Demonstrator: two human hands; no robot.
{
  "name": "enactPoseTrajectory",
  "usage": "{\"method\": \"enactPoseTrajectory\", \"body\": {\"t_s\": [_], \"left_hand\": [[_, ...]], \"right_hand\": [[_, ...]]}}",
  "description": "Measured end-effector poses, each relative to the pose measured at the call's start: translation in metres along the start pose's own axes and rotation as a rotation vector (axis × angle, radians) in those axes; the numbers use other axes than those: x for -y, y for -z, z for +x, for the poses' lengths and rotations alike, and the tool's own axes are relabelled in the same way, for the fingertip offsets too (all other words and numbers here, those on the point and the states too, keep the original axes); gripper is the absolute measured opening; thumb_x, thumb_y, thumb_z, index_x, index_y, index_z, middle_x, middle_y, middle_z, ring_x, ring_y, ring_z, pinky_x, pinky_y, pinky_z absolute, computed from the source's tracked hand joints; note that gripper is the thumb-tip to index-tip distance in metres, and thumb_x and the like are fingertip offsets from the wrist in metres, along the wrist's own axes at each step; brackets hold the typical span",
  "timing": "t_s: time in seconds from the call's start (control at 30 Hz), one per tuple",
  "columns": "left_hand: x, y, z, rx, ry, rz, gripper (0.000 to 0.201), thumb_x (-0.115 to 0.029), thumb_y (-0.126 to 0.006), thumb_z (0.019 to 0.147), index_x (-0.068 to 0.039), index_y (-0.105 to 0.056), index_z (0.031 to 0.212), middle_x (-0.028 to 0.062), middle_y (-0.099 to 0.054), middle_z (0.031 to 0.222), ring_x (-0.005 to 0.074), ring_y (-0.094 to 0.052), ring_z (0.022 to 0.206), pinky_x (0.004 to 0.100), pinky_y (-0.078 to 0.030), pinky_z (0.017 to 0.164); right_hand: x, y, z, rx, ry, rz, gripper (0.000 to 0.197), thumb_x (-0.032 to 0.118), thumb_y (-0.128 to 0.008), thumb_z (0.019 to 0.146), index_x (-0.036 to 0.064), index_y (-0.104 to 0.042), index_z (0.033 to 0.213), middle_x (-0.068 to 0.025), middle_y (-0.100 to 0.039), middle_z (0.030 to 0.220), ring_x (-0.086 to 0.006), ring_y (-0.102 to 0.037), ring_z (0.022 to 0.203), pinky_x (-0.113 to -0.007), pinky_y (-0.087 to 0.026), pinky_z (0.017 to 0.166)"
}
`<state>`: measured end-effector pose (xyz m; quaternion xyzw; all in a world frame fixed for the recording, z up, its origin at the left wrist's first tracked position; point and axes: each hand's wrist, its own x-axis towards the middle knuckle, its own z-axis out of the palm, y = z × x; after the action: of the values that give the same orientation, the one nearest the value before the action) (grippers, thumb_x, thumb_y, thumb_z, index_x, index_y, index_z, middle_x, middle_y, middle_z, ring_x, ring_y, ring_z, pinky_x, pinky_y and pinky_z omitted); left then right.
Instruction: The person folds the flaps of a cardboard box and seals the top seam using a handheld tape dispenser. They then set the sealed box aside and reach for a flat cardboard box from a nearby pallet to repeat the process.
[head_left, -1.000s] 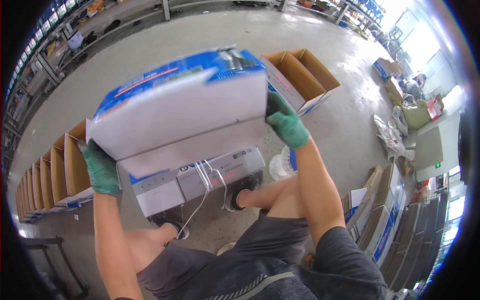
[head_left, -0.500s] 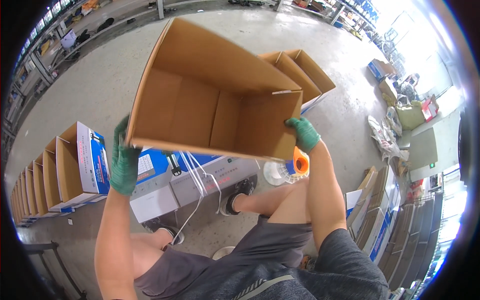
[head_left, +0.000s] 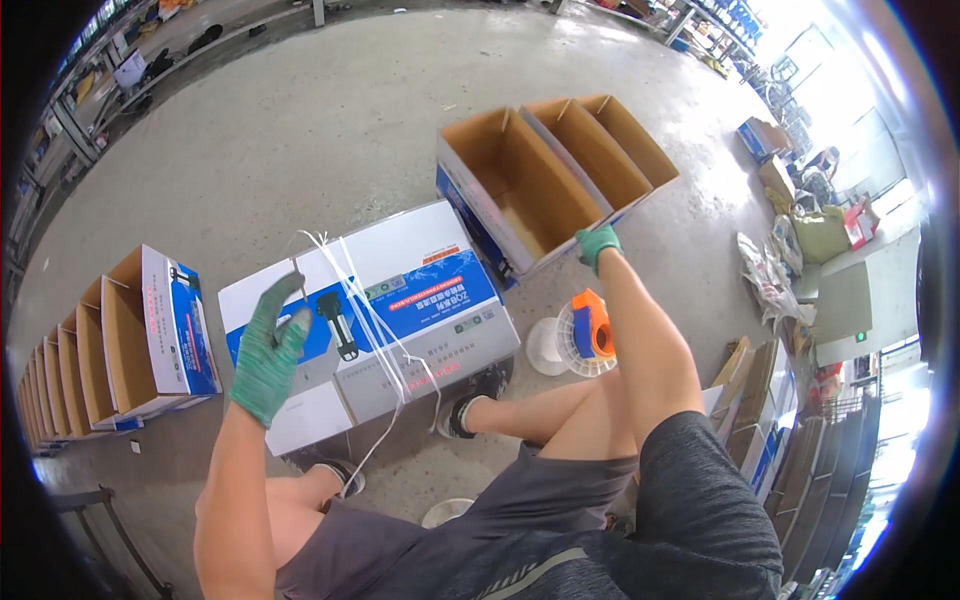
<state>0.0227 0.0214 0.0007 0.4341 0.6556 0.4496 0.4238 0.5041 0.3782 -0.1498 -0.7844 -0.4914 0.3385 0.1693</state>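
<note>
My right hand [head_left: 601, 248], in a green glove, is closed on the near right corner of an open carton [head_left: 530, 200]. This carton stands on the floor beside two more open cartons [head_left: 600, 150], brown inside, with white and blue outsides. My left hand [head_left: 268, 355], gloved too, is raised over a closed white and blue carton [head_left: 420, 240]. Its fingers are curled, and a small thin tool [head_left: 301, 283] sticks out between thumb and fingers; its kind is unclear. White strapping cord [head_left: 385, 350] lies across the closed carton, its loose ends hanging toward my legs.
A row of open cartons [head_left: 125, 340] stands at the left. An orange and blue reel [head_left: 592, 330] is by my right knee. Flattened cardboard [head_left: 790, 440] leans at the right. Bags [head_left: 770, 275] and boxes lie along the right wall, and a metal frame [head_left: 85, 500] is at lower left.
The open carton held by both hands has been set down on the floor, left of the other two. My left hand has let go of it and come back over the closed carton.
</note>
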Motion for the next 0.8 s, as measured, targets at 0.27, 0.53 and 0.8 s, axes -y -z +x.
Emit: {"method": "enactPoseTrajectory", "body": {"t_s": [0.27,0.53,0.8], "left_hand": [[0.02,-0.004,-0.007,0.145,-0.139,0.493,0.054,-0.016,-0.066,0.091,-0.012,-0.045,0.141,0.0104,-0.044,0.145,0.0278,-0.039,0.138,0.0429,-0.036,0.11],[0.008,-0.012,0.001,0.255,-0.087,0.826,0.061,-0.01,-0.069,0.082,-0.009,-0.046,0.139,0.0156,-0.041,0.146,0.0409,-0.027,0.143,0.0477,-0.032,0.114],[0.044,0.005,-0.007,0.287,-0.062,0.82,0.059,-0.018,-0.071,0.081,-0.006,-0.049,0.135,0.0183,-0.041,0.146,0.0507,-0.027,0.139,0.055,-0.032,0.11]], "right_hand": [[0.095,-0.093,-0.116,-0.035,0.66,-0.886,0.075,0.019,-0.067,0.085,0.0383,-0.033,0.15,-0.0154,-0.027,0.157,-0.0382,-0.043,0.134,-0.049,-0.041,0.106],[0.069,-0.082,-0.018,0.081,0.523,-0.794,0.069,0.001,-0.056,0.084,0.0376,-0.047,0.142,-0.0154,-0.063,0.125,-0.0333,-0.063,0.112,-0.042,-0.052,0.093],[0.079,-0.036,0.091,-0.218,0.323,-0.865,0.055,0.009,-0.048,0.094,0.0399,-0.05,0.139,-0.015,-0.039,0.148,-0.0406,-0.052,0.126,-0.047,-0.046,0.103]]}}
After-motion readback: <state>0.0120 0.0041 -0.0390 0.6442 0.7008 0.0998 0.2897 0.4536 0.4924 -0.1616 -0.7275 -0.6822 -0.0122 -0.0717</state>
